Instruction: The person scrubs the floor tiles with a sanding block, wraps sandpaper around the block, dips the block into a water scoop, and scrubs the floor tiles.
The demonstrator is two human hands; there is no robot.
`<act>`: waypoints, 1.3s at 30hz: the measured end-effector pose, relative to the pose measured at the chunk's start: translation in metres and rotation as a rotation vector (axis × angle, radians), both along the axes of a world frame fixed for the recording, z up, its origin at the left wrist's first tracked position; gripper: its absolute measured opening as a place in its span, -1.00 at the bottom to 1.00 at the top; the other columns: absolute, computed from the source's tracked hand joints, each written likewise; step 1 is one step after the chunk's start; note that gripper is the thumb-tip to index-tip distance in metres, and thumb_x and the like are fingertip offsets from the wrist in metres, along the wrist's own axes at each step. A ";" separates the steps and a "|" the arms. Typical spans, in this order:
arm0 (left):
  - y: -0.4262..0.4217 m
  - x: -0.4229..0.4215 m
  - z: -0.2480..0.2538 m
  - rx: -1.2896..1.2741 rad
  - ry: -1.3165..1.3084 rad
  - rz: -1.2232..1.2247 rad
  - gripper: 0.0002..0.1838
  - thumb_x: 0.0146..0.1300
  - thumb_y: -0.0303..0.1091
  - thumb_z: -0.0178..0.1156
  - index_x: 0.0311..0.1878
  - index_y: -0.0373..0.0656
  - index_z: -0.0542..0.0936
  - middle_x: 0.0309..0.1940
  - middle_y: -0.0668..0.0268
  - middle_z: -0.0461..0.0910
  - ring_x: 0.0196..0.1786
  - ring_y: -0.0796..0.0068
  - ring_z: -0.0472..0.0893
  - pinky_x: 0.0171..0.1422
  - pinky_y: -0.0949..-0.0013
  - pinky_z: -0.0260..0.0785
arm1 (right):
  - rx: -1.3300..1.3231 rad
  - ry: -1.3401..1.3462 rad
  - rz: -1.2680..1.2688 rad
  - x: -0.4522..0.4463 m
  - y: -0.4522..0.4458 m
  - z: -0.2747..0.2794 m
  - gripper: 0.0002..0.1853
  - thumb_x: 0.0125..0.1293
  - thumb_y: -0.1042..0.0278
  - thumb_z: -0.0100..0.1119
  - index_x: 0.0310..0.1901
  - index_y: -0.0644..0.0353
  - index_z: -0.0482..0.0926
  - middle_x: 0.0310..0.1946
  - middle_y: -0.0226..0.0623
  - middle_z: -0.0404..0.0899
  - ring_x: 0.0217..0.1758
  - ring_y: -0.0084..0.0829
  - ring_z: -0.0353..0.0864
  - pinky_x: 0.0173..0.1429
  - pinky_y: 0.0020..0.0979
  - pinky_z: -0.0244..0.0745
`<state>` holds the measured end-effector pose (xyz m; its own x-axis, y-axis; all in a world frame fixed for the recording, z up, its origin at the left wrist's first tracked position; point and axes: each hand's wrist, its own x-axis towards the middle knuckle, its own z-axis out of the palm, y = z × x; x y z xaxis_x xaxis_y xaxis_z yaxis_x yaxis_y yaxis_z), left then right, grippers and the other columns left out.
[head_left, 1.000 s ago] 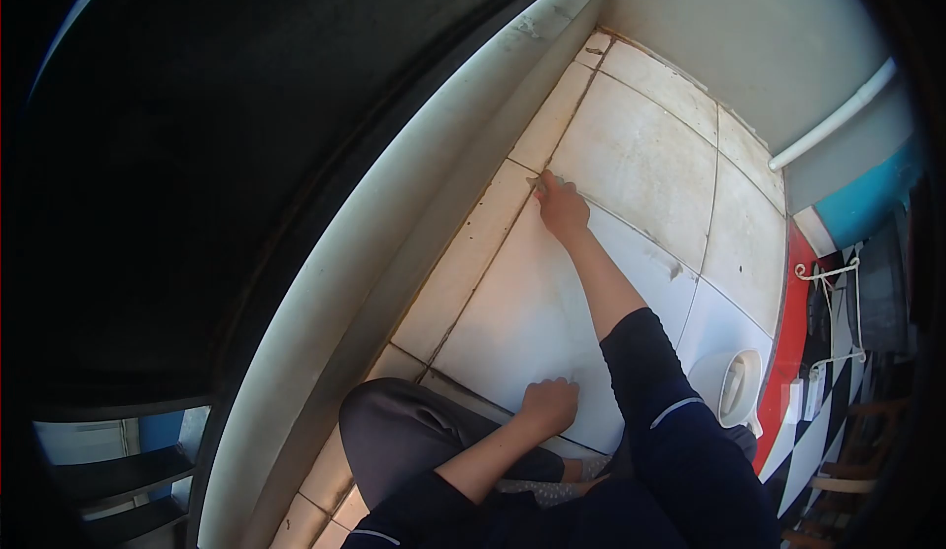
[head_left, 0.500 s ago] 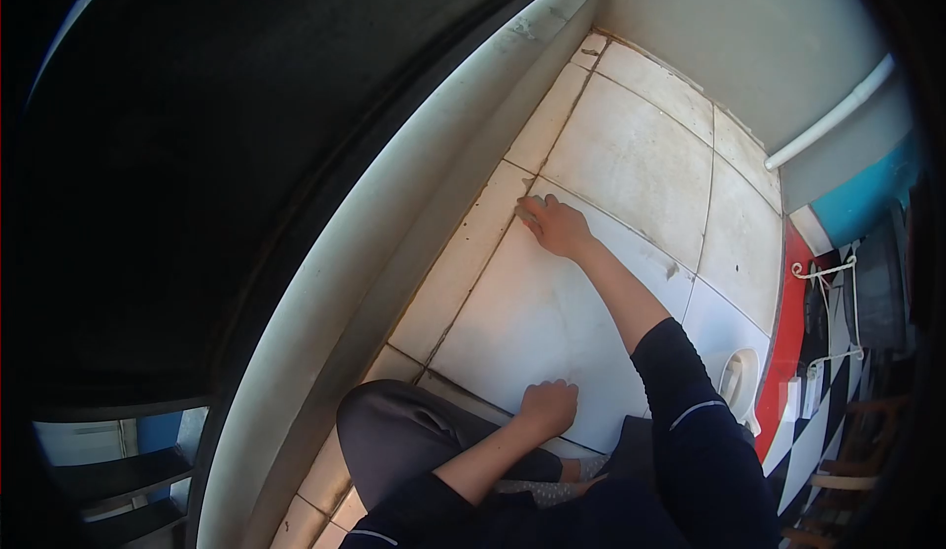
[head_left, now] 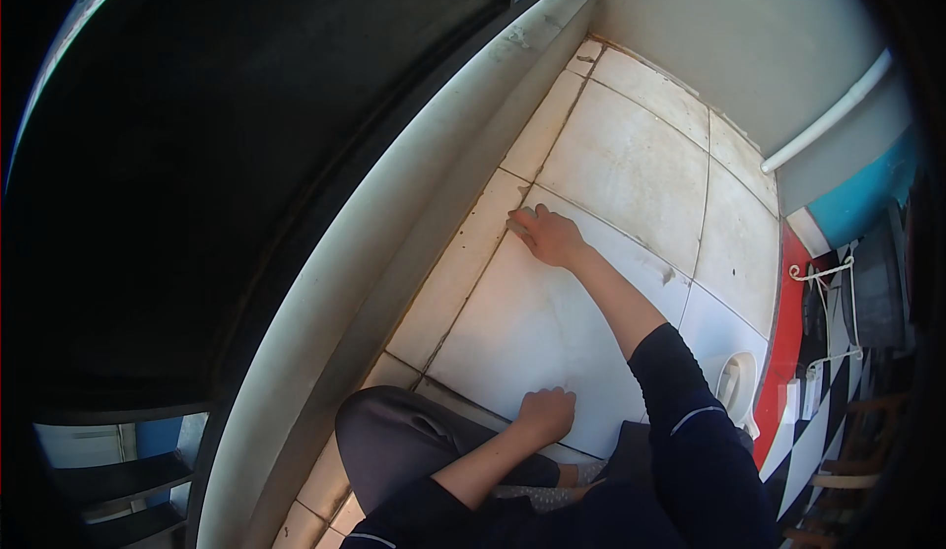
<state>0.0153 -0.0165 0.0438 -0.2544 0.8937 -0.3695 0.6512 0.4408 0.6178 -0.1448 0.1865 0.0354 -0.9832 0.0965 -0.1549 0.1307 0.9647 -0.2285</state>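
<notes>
My right hand point(head_left: 548, 236) reaches out across the white floor tile point(head_left: 512, 303). Its fingers are bent and pressed down at the grout line point(head_left: 471, 293) near the tile's far left corner. Something small and greyish shows under the fingertips, too hidden to name. Close to my folded leg point(head_left: 404, 436), my left hand point(head_left: 547, 417) is closed in a fist, low over the same tile or resting on it; nothing shows in it. The tile under my hands looks whiter than the stained tile point(head_left: 631, 160) beyond it.
A low ledge point(head_left: 394, 194) runs along the left, with a dark gate panel point(head_left: 197, 155) above it. On the right stand a white plastic container point(head_left: 737, 381), a red floor strip point(head_left: 783, 322) and a white metal rack point(head_left: 828, 271). A white pipe point(head_left: 828, 115) crosses the far wall.
My right hand has shifted slightly left and toward me along the grout line. The left hand stays about where it was. The view has tilted a little.
</notes>
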 end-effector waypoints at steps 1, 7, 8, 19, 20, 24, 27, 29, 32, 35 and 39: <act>-0.001 -0.001 0.000 0.003 0.011 0.004 -0.79 0.17 -0.25 -0.03 -0.29 -0.18 0.50 -0.36 0.14 0.54 -0.29 0.12 0.58 -0.24 0.08 0.43 | 0.014 0.011 -0.012 -0.002 -0.001 0.002 -0.64 0.29 0.18 -0.09 0.12 -0.19 0.22 -0.14 -0.01 0.36 -0.23 -0.06 0.54 -0.22 -0.16 0.48; -0.004 -0.004 -0.005 -0.020 0.044 0.014 -0.79 0.16 -0.27 -0.03 -0.28 -0.18 0.50 -0.36 0.14 0.54 -0.29 0.12 0.58 -0.25 0.08 0.43 | 0.080 -0.069 -0.346 -0.049 0.016 0.005 -0.65 0.32 0.17 -0.15 0.14 -0.16 0.20 -0.08 0.00 0.35 -0.11 -0.05 0.52 -0.12 -0.14 0.46; -0.003 -0.003 -0.005 -0.027 0.044 0.014 -0.80 0.15 -0.28 -0.04 -0.28 -0.18 0.50 -0.36 0.14 0.54 -0.29 0.12 0.58 -0.25 0.08 0.43 | 0.091 -0.095 -0.346 -0.052 0.015 0.007 -0.65 0.33 0.18 -0.15 0.13 -0.15 0.16 -0.05 0.02 0.33 -0.12 -0.03 0.52 -0.12 -0.14 0.46; -0.002 0.003 -0.001 -0.025 -0.007 0.000 -0.79 0.17 -0.27 -0.02 -0.28 -0.19 0.50 -0.34 0.13 0.54 -0.28 0.11 0.58 -0.24 0.07 0.43 | 0.030 -0.026 -0.101 -0.011 -0.006 0.008 -0.68 0.31 0.15 -0.11 0.09 -0.16 0.22 -0.11 -0.03 0.36 -0.20 -0.09 0.54 -0.21 -0.17 0.48; -0.001 0.001 -0.002 -0.029 0.006 0.006 -0.79 0.17 -0.27 -0.02 -0.28 -0.19 0.50 -0.34 0.13 0.54 -0.27 0.11 0.58 -0.23 0.07 0.42 | 0.053 -0.030 -0.193 -0.023 0.006 0.003 -0.68 0.32 0.12 -0.12 0.08 -0.13 0.20 -0.11 -0.04 0.36 -0.20 -0.10 0.55 -0.22 -0.16 0.48; -0.001 0.001 -0.003 -0.029 0.002 -0.010 -0.79 0.17 -0.27 -0.02 -0.28 -0.19 0.50 -0.33 0.13 0.54 -0.26 0.11 0.58 -0.23 0.07 0.42 | 0.054 -0.100 -0.369 -0.047 0.023 0.000 -0.64 0.33 0.10 -0.17 0.14 -0.15 0.16 -0.09 0.02 0.38 -0.16 -0.03 0.54 -0.13 -0.13 0.45; 0.003 0.000 -0.001 -0.012 -0.001 -0.007 -0.79 0.17 -0.26 -0.02 -0.28 -0.19 0.50 -0.34 0.12 0.54 -0.26 0.11 0.58 -0.23 0.07 0.43 | 0.089 -0.084 -0.230 -0.033 0.018 0.005 -0.69 0.31 0.13 -0.13 0.06 -0.12 0.17 -0.14 -0.02 0.38 -0.18 -0.07 0.55 -0.19 -0.16 0.47; 0.003 0.001 0.002 -0.007 -0.019 -0.019 -0.79 0.18 -0.26 -0.03 -0.27 -0.19 0.50 -0.34 0.13 0.54 -0.26 0.12 0.58 -0.23 0.07 0.43 | 0.054 -0.132 -0.026 -0.015 0.002 0.009 -0.69 0.32 0.11 -0.14 0.07 -0.13 0.19 -0.15 -0.02 0.39 -0.20 -0.08 0.55 -0.18 -0.14 0.47; 0.000 0.002 0.001 -0.016 -0.030 -0.016 -0.78 0.18 -0.26 -0.03 -0.27 -0.18 0.50 -0.34 0.13 0.54 -0.26 0.12 0.58 -0.23 0.08 0.43 | 0.025 -0.091 0.071 0.003 -0.008 0.006 -0.68 0.32 0.06 -0.14 0.07 -0.14 0.22 -0.15 -0.02 0.39 -0.25 -0.08 0.56 -0.21 -0.16 0.47; -0.001 0.001 0.001 -0.010 -0.022 -0.006 -0.79 0.18 -0.27 -0.04 -0.27 -0.18 0.50 -0.35 0.13 0.54 -0.27 0.12 0.58 -0.24 0.09 0.43 | 0.049 0.088 -0.092 -0.007 -0.001 -0.001 -0.67 0.32 0.03 -0.13 0.07 -0.14 0.25 -0.17 -0.01 0.40 -0.31 -0.10 0.56 -0.28 -0.18 0.48; 0.000 0.000 -0.005 -0.018 -0.014 0.001 -0.79 0.18 -0.28 -0.05 -0.28 -0.18 0.50 -0.35 0.13 0.54 -0.27 0.11 0.58 -0.24 0.08 0.43 | 0.130 0.115 -0.344 -0.042 0.006 -0.004 -0.74 0.32 0.03 -0.12 -0.03 -0.12 0.30 -0.25 -0.05 0.41 -0.33 -0.14 0.57 -0.35 -0.20 0.47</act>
<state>0.0154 -0.0168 0.0389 -0.2495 0.8866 -0.3894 0.6423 0.4525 0.6186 -0.1867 0.1927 0.0315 -0.9003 0.4350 -0.0106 0.4322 0.8911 -0.1387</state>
